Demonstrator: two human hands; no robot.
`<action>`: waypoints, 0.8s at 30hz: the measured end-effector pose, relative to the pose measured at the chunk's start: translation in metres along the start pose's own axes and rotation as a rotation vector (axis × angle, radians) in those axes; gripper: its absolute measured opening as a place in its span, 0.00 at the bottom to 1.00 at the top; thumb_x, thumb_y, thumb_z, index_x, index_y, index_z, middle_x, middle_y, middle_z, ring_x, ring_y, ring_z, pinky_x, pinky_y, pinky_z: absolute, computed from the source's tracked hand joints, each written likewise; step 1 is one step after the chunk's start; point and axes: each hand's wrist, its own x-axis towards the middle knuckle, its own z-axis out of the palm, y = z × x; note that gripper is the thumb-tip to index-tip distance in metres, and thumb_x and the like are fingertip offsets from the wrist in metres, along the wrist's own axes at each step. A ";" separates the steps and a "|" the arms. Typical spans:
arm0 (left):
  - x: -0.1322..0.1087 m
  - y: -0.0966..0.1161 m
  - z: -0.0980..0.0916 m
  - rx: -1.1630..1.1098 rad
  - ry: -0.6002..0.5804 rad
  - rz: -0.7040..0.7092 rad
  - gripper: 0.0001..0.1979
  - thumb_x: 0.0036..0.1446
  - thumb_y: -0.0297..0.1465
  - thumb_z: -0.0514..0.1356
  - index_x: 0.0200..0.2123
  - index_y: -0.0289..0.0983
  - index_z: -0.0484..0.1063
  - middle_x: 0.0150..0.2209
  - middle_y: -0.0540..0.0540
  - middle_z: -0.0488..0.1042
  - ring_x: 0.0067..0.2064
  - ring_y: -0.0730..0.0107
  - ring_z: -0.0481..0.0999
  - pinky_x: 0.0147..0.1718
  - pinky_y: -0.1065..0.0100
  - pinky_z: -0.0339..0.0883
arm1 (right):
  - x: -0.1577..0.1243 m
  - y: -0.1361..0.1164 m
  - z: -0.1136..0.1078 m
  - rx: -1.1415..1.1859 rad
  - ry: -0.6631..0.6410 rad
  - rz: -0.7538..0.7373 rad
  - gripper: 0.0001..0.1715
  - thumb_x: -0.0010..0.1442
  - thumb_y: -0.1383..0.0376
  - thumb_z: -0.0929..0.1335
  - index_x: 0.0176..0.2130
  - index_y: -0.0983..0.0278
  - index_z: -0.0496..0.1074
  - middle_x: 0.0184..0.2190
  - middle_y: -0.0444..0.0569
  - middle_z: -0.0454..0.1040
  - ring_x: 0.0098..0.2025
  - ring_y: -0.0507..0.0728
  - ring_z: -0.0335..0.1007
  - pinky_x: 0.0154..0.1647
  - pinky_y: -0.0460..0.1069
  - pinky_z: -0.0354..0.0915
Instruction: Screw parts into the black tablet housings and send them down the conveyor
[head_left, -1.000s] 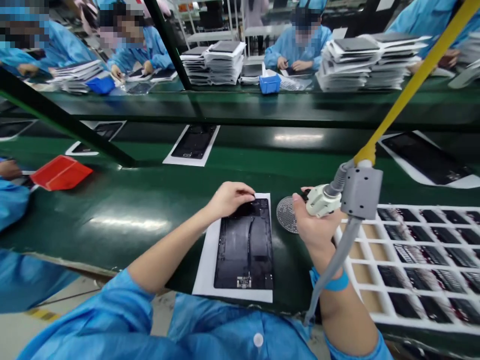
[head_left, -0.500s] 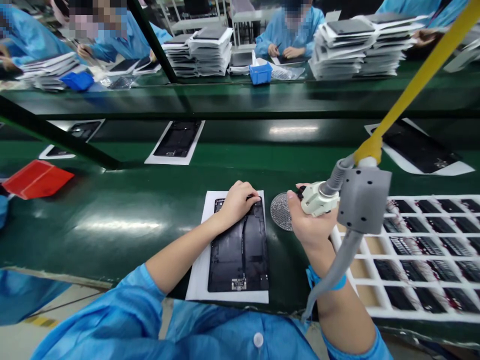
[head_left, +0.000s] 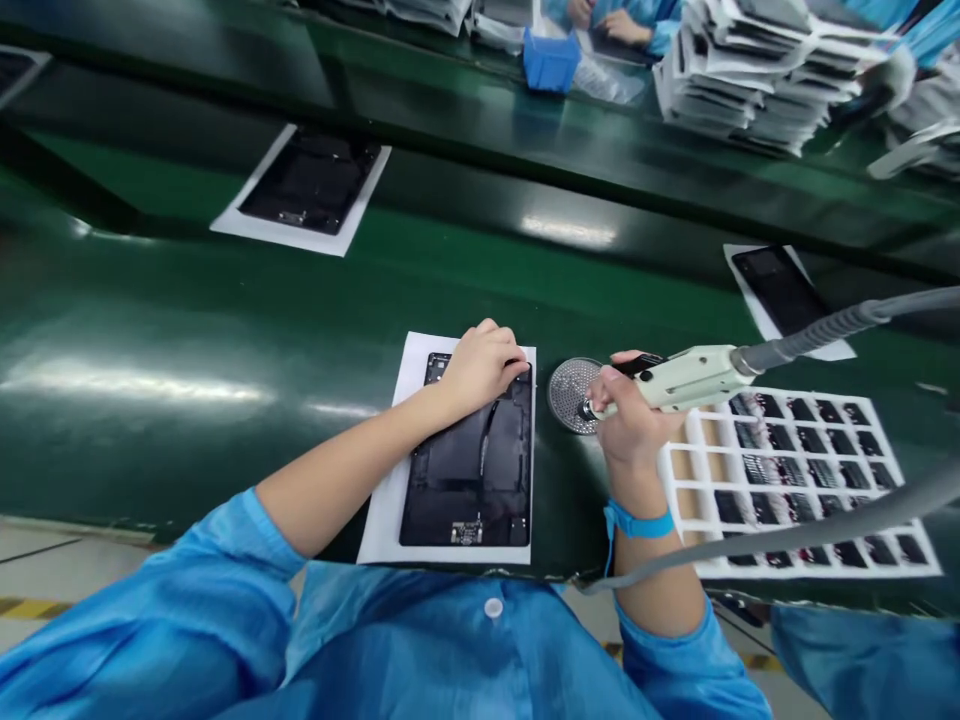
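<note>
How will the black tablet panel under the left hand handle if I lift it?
The black tablet panel looks thin and flat, so it likely won't roll, though it may flex. Its smooth face could slide on the white sheet. The small exposed connector at its near edge looks fragile, so I'd avoid gripping there.

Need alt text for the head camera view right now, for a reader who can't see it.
The left hand presses on the top of a black device panel lying on a white sheet on a green conveyor belt. The right hand grips a cream handheld tool on a grey hose, beside a round mesh disc and a white compartment tray.
</note>
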 end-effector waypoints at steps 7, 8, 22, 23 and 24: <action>0.001 0.001 0.001 -0.023 0.001 -0.016 0.09 0.73 0.34 0.68 0.38 0.41 0.86 0.40 0.43 0.81 0.48 0.52 0.71 0.45 0.55 0.63 | -0.001 0.001 0.002 -0.022 0.008 0.010 0.12 0.52 0.62 0.76 0.36 0.60 0.74 0.16 0.32 0.65 0.17 0.51 0.65 0.24 0.50 0.65; 0.001 0.001 0.001 -0.028 0.002 -0.019 0.09 0.73 0.34 0.68 0.38 0.41 0.86 0.40 0.43 0.81 0.48 0.52 0.71 0.45 0.55 0.63 | -0.001 0.001 0.002 -0.025 0.011 0.012 0.11 0.52 0.62 0.76 0.35 0.59 0.73 0.15 0.32 0.65 0.16 0.51 0.64 0.23 0.50 0.65; 0.011 0.004 -0.003 -0.015 -0.059 -0.045 0.08 0.71 0.33 0.69 0.37 0.39 0.88 0.38 0.42 0.82 0.45 0.52 0.73 0.46 0.53 0.68 | 0.006 -0.020 0.008 -0.042 0.003 -0.083 0.09 0.54 0.63 0.73 0.36 0.58 0.72 0.16 0.32 0.61 0.16 0.50 0.60 0.24 0.51 0.66; 0.013 0.004 -0.004 -0.014 -0.069 -0.043 0.08 0.71 0.32 0.69 0.37 0.39 0.88 0.38 0.41 0.82 0.45 0.52 0.74 0.46 0.53 0.68 | 0.009 -0.025 0.013 -0.036 0.001 -0.098 0.09 0.54 0.62 0.73 0.37 0.58 0.72 0.16 0.31 0.60 0.16 0.50 0.59 0.24 0.51 0.66; 0.016 0.004 -0.004 -0.014 -0.073 -0.041 0.08 0.71 0.32 0.69 0.37 0.39 0.88 0.37 0.41 0.82 0.45 0.52 0.74 0.46 0.53 0.69 | 0.011 -0.028 0.020 -0.029 -0.007 -0.107 0.09 0.55 0.62 0.72 0.37 0.57 0.71 0.16 0.31 0.58 0.16 0.50 0.58 0.24 0.51 0.65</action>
